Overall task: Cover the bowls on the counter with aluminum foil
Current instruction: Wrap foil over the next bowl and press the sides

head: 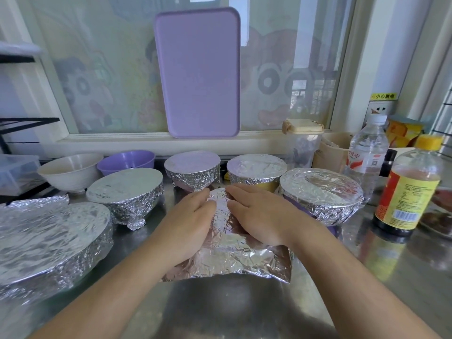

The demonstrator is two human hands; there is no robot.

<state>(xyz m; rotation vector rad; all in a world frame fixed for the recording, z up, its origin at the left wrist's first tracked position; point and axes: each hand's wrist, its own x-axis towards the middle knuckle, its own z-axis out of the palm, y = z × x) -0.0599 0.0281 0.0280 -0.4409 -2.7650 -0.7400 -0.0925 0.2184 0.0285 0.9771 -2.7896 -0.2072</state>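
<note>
Crumpled silver sheet of aluminum foil (pixel 228 253) lies dead centre on the steel counter (pixel 244 314), draped over something low. I take it for a bowl, though the foil hides it entirely and I cannot be sure. The sheet's long axis runs roughly 6 to 12, away from me, with a loose flap spreading toward 4 to 5 o'clock.

My left hand (pixel 188 223) rests on the 9 o'clock flank of the mound, my right hand (pixel 259 214) on the 3 o'clock flank. Both lie flat, fingers nearly straight and angled inward toward 12. They are pressing foil, not pinching it, and nothing is gripped. The fingertips come close at the far crest without quite meeting. Neither hand is nearer, as the foil sits square between them, so the tuck-down looks like a two-handed job, sides first. The loose near-right flap falls to the right hand.

Outward from there, the foil-wrapped footed bowl (pixel 126 192) sits at 10 o'clock and the big foil-covered dish (pixel 49 238) at 9. Foil-capped bowls stand at 12 (pixel 192 170) and at 1 (pixel 255 171), and a wide foil-topped bowl (pixel 321 192) at 2.

Still bare, by my reckoning: the white ceramic bowl (pixel 71 171) and the purple plastic bowl (pixel 126 161), both far at 10 to 11. The dark sauce bottle with yellow label (pixel 407 192) stands at 3, well apart from the work.
</note>
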